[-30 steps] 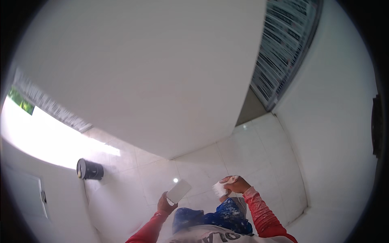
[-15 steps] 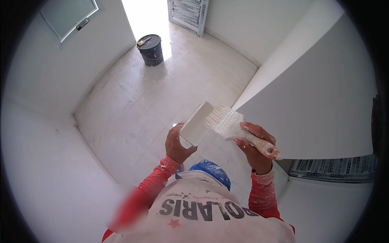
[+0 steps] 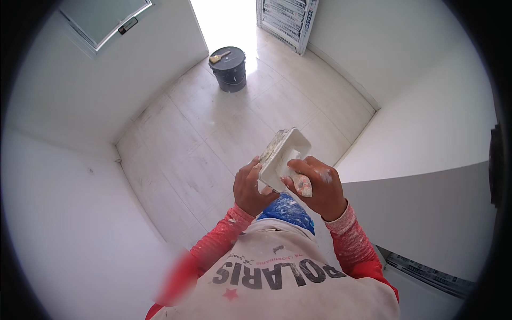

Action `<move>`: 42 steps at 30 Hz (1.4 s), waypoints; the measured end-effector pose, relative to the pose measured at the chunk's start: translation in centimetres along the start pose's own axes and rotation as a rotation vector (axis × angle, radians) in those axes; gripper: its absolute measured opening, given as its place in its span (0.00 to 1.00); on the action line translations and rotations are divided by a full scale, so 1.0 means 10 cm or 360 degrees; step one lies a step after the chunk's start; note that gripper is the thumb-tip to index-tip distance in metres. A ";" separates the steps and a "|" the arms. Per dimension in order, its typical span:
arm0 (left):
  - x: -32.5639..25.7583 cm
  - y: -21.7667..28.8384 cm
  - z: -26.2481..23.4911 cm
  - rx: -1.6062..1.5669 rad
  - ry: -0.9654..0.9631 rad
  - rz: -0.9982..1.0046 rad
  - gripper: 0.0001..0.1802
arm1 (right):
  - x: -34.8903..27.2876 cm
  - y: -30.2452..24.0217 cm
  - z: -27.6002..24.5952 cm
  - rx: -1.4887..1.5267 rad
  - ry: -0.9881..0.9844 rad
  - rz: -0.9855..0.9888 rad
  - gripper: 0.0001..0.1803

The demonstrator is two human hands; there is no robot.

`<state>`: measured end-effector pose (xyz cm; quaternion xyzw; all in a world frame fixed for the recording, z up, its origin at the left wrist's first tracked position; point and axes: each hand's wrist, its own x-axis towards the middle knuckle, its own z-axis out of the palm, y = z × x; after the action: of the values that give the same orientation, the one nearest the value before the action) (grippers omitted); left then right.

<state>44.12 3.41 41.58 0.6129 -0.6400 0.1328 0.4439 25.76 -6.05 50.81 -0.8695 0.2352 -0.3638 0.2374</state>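
Just right of the frame's centre, the left hand grips a white rectangular plastic paint tray by its near left edge, fingers curled up its side. The tray's long axis runs from the lower left, at the hands, toward the upper right, its open face turned to the right hand.

That hand lies just right of and below the tray, touching it. It is closed around the paint-smeared handle of a brush, whose head dips into the tray's hollow and is largely hidden there. Both hands meet at the tray's near end, so neither is clearly nearer; the left carries it and the right works into it.

Well apart, at the upper middle of the frame, a dark round paint bucket stands on the pale tiled floor with a second brush lying across its lid.
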 end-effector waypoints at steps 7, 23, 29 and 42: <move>0.69 0.53 0.74 0.0085 -0.0086 0.0011 0.49 | 0.16 0.85 -0.79 0.0204 0.0044 0.0049 0.18; 2.52 -0.02 3.01 -0.0297 -0.0527 0.0169 0.49 | 0.99 2.86 -1.41 0.0697 0.0721 0.0881 0.15; 3.81 -0.41 4.14 -0.0580 -0.0827 0.0247 0.49 | 1.52 3.86 -1.71 0.1302 0.1458 0.1396 0.10; 5.37 -0.15 6.13 -0.0990 -0.1695 0.0777 0.47 | 1.92 5.22 -1.83 0.2410 0.2853 0.1056 0.21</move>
<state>28.44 -76.53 45.32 0.2754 -0.9011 -0.2823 0.1803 11.82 -62.15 41.72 0.1501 0.2548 -0.8017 0.5194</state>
